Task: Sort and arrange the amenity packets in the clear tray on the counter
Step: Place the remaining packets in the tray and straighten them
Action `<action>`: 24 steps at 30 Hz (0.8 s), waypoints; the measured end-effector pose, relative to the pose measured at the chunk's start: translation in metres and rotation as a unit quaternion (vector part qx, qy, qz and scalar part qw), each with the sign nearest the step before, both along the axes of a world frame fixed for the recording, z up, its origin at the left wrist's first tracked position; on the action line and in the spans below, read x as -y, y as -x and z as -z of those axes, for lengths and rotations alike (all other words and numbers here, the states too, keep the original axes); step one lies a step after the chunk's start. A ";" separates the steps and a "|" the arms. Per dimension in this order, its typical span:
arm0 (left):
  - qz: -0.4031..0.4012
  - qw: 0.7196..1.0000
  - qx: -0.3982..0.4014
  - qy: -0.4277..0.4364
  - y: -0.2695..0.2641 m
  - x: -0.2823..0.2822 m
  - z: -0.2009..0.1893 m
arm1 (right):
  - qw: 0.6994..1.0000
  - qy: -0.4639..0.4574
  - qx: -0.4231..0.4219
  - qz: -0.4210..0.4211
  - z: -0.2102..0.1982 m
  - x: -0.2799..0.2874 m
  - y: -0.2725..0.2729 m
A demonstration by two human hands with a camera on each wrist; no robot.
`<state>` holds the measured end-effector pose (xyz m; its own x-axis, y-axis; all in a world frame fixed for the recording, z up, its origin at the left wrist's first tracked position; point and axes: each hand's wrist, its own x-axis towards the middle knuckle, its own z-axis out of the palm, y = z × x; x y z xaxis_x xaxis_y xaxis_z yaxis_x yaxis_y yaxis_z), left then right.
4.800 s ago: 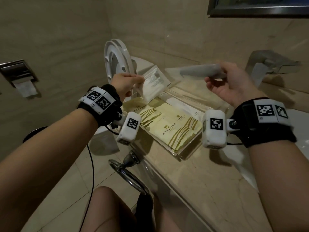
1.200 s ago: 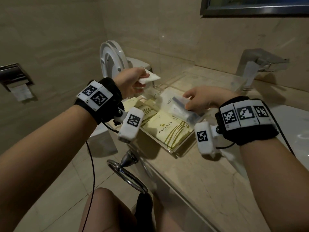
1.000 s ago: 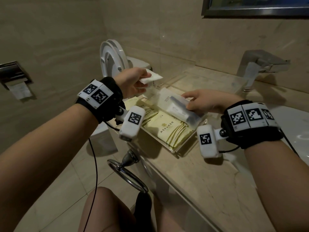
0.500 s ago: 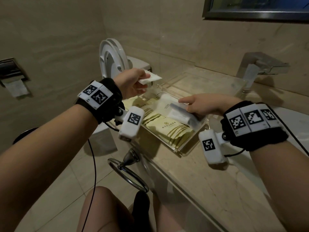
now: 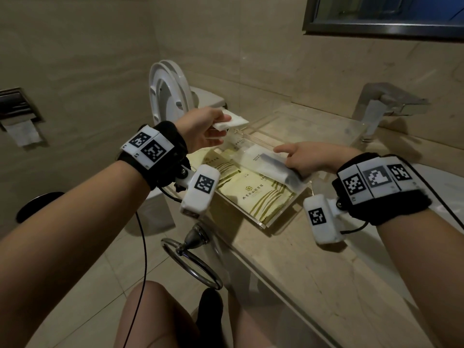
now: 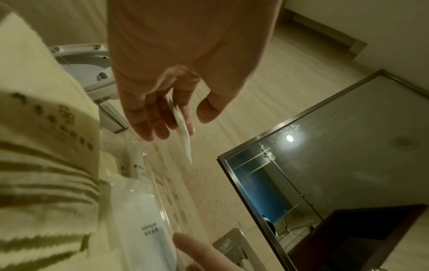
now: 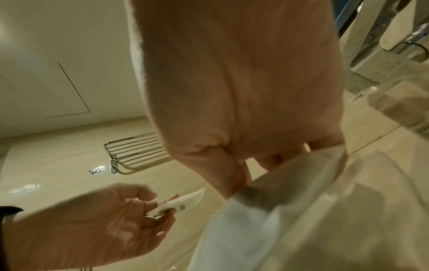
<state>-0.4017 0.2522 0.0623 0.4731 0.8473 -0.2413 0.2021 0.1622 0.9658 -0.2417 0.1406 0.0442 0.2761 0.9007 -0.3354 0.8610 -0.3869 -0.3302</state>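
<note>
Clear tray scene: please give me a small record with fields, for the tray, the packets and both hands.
place: beige stone counter, beside a faucet
clear tray: on the counter, near its left edge
yellow packets: lying flat in the tray, green stripes, printed logo
frosted packet: on top of the yellow ones, dark item inside
right hand: fingers laid on the frosted packet
left hand: above the tray's far left end, pinches a small white packet
task state: white packet not yet placed
</note>
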 end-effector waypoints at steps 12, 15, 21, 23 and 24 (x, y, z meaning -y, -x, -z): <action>0.005 1.000 -0.011 -0.012 -0.001 0.001 0.002 | 0.983 0.102 0.061 -0.139 0.010 0.005 0.004; 0.009 1.000 -0.015 -0.015 -0.002 0.003 0.003 | 0.979 0.117 0.079 -0.150 0.014 0.006 0.007; 0.018 1.000 0.001 -0.017 -0.004 0.008 0.003 | 0.983 0.111 0.052 -0.136 0.013 0.009 0.011; 0.020 0.999 0.011 -0.024 -0.005 0.010 0.003 | 0.989 0.089 -0.006 -0.115 0.004 0.015 0.015; 0.022 0.999 0.015 -0.031 -0.004 0.011 0.003 | 0.992 0.060 -0.042 -0.102 -0.001 0.018 0.016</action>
